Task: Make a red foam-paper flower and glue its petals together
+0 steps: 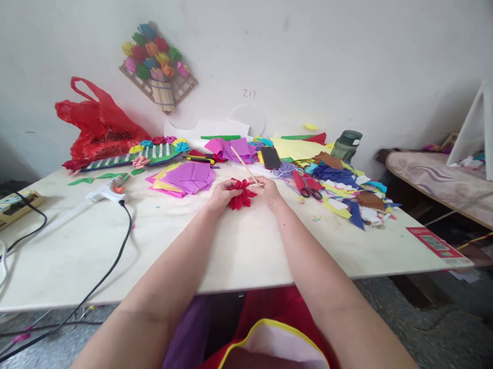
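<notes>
A white wall [321,55] pencilled "217" backs a pale, smooth table [234,250], where at mid-table the left hand [220,194] pinches a spiky red paper flower [241,196] and the right hand [269,190] grips a thin wooden stick [243,163].

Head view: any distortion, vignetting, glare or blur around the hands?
Head view: wide-angle bowing curves the edge of the pale table; dark vignette in the top-right corner; light soft and even, shadows faint, no glare; left hand on the red folded-paper flower and right hand with the thin wooden stick are small but readable.
</notes>
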The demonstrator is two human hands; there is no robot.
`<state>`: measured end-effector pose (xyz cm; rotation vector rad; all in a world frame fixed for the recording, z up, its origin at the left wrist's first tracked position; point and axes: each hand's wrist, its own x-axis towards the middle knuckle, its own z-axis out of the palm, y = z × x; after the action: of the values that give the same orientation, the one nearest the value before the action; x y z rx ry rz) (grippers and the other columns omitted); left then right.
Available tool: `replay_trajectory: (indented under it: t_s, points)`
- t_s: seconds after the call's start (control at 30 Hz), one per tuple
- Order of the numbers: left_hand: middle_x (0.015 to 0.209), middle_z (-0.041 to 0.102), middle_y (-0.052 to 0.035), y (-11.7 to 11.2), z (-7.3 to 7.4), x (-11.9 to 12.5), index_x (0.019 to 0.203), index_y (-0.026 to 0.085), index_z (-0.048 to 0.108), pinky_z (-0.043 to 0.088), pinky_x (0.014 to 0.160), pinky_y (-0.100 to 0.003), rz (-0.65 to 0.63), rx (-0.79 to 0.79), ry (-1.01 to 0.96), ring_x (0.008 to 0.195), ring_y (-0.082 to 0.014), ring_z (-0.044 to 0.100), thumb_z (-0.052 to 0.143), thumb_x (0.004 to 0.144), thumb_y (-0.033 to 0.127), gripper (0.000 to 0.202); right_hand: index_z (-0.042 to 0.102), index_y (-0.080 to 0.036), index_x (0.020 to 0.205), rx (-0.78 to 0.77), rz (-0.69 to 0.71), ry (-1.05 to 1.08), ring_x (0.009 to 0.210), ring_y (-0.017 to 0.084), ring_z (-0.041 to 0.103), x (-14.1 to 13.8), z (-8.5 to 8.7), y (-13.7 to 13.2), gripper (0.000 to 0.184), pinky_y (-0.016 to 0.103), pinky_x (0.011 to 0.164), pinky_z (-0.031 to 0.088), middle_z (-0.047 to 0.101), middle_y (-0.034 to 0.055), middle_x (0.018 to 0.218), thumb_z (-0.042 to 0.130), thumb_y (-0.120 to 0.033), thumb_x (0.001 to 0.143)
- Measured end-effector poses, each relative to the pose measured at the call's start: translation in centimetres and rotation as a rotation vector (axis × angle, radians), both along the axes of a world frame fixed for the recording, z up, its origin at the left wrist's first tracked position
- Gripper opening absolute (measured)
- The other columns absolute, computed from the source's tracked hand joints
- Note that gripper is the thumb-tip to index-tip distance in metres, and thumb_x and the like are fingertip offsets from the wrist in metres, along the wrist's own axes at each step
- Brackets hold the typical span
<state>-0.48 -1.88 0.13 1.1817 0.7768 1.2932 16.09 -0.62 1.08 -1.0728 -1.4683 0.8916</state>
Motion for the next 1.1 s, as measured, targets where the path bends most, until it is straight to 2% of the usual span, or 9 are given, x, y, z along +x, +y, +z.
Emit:
replay_trajectory:
  t_s: [0.17,0.4,0.57,0.73,0.87,1.1]
  points:
    - [0.066,0.067,-0.0015,0.0,0.0,0.0,0.071,0.015,0.064,0.048,0.059,-0.027,0.010,-0.004,0.034,0.057,-0.0145,0.063,0.082,0.052,0.020,0.027,0.068,-0.018,0.072,0.043,-0.043,-0.036,0.099,0.021,0.066,-0.2,-0.5,0.5,0.013,0.035,0.088,0.053,0.072,0.0065,0.106,0.071,-0.022,0.060]
    - [0.058,0.066,-0.0021,0.0,0.0,0.1,0.071,0.015,0.062,0.041,0.046,-0.024,0.043,-0.023,0.122,0.046,-0.0133,0.057,0.083,0.050,0.025,0.031,0.071,-0.019,0.077,0.072,-0.003,-0.130,0.090,0.019,0.066,-0.5,-0.8,0.7,0.014,0.034,0.085,0.052,0.072,0.0033,0.092,0.069,-0.021,0.062]
    - [0.063,0.069,-0.0023,0.1,-0.1,0.1,0.070,0.016,0.066,0.046,0.054,-0.025,0.046,0.003,0.129,0.053,-0.0140,0.061,0.083,0.050,0.025,0.027,0.067,-0.019,0.064,0.125,-0.031,-0.140,0.093,0.019,0.065,-0.9,-0.7,0.9,0.004,0.034,0.090,0.051,0.070,0.0035,0.091,0.067,-0.016,0.061]
    - [0.061,0.069,-0.0037,0.3,-0.1,0.0,0.067,0.015,0.070,0.044,0.053,-0.025,0.052,-0.012,0.182,0.051,-0.0136,0.059,0.080,0.052,0.023,0.020,0.063,-0.019,0.057,0.143,-0.047,-0.159,0.096,0.019,0.064,-1.0,-0.4,0.8,0.007,0.031,0.092,0.049,0.068,0.0052,0.097,0.068,-0.015,0.060]
    - [0.059,0.068,-0.0029,0.5,-0.1,0.0,0.064,0.016,0.070,0.043,0.053,-0.025,0.054,-0.033,0.174,0.050,-0.0129,0.057,0.079,0.051,0.021,0.016,0.062,-0.020,0.056,0.156,-0.013,-0.157,0.093,0.018,0.064,-1.1,0.0,0.5,0.009,0.032,0.089,0.050,0.067,0.0044,0.097,0.068,-0.016,0.061]
    - [0.065,0.071,-0.0044,0.6,-0.3,0.1,0.067,0.015,0.073,0.048,0.060,-0.025,0.054,-0.064,0.099,0.057,-0.0141,0.063,0.079,0.049,0.020,0.019,0.062,-0.019,0.056,0.173,-0.004,-0.159,0.089,0.018,0.064,-1.3,0.2,0.2,0.009,0.031,0.086,0.050,0.068,0.0045,0.095,0.067,-0.018,0.062]
